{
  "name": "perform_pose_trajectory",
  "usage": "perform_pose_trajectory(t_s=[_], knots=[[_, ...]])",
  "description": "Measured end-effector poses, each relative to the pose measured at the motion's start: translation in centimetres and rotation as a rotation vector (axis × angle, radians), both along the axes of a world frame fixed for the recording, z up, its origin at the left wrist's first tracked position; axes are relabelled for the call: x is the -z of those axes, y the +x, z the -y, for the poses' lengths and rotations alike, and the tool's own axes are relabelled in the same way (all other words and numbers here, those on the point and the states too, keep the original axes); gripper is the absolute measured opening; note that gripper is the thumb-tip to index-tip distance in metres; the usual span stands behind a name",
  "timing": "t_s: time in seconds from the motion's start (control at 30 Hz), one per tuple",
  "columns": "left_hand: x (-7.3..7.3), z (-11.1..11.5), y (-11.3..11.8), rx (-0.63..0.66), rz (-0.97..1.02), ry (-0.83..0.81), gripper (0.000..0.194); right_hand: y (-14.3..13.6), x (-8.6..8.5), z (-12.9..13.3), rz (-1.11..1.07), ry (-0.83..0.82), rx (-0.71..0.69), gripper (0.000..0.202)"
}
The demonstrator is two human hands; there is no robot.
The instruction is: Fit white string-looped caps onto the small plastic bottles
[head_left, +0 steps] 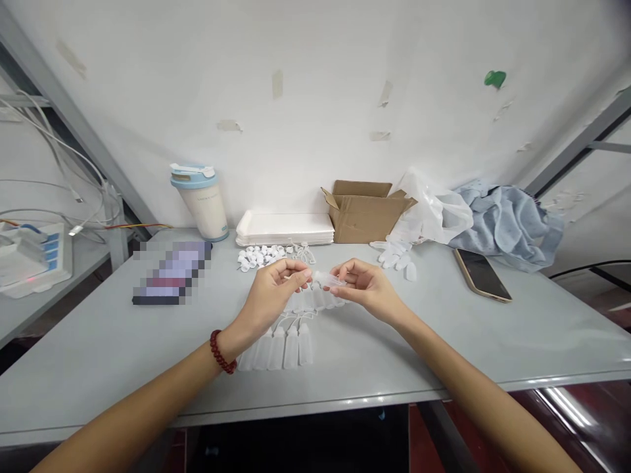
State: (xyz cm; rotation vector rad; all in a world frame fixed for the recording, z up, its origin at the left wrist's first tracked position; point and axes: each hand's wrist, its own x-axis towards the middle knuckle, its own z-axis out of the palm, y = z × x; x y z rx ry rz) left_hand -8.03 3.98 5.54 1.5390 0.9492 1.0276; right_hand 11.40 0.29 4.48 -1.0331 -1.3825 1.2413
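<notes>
A small translucent bottle [329,279] lies between my hands, its neck end toward the left. My right hand [362,286] is closed round its body. With fingers pinched, my left hand [280,286] is at the neck end; what it grips is too small to make out. Below and between the hands, similar bottles with thin white cords [290,345] lie in two rows on the grey table [374,368]. Small white caps [259,256] are piled behind my left hand. Loose translucent bottles [394,253] lie behind my right hand.
Along the wall stand a blue-lidded cup [204,207], a stack of white trays [286,228], an open cardboard box [367,217], a white plastic bag [438,213] and a blue cloth [513,223]. A phone [483,274] lies right, a blurred screen device [172,272] left.
</notes>
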Motion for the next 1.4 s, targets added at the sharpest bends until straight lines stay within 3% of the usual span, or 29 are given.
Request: perform_pose_trajectory(t_s=[0.4, 0.6, 0.87, 1.03, 1.13, 1.23, 1.3, 1.4], knots=[[-0.1, 0.1, 0.0, 0.079, -0.095, 0.039, 0.023, -0.5, 0.3, 0.2, -0.017, -0.022, -0.044, 0.031], [0.1, 0.1, 0.0, 0.165, -0.173, 0.112, 0.023, -0.3, 0.2, 0.4, 0.117, 0.016, -0.059, 0.031], [0.0, 0.5, 0.3, 0.193, -0.177, 0.045, 0.02, -0.6, 0.6, 0.8, 0.481, 0.304, -0.039, 0.03], [-0.8, 0.0, -0.4, 0.204, -0.271, 0.104, 0.026, -1.1, 0.5, 1.0, 0.398, 0.189, -0.068, 0.029], [-1.3, -0.1, -0.8, 0.109, -0.358, 0.289, 0.025, -1.2, 0.4, 1.0, 0.281, 0.071, -0.074, 0.031], [-1.1, 0.4, -1.0, 0.056, -0.393, 0.611, 0.015, -1.2, 0.3, 1.0, 0.197, 0.005, -0.076, 0.033], [-0.7, 0.8, -0.8, 0.117, -0.4, 0.811, 0.013, -1.2, 0.3, 0.9, 0.159, -0.023, -0.077, 0.034], [0.0, 1.4, -0.5, 0.23, -0.489, 0.969, 0.03, -1.1, 0.3, 0.9, 0.113, -0.041, -0.104, 0.034]])
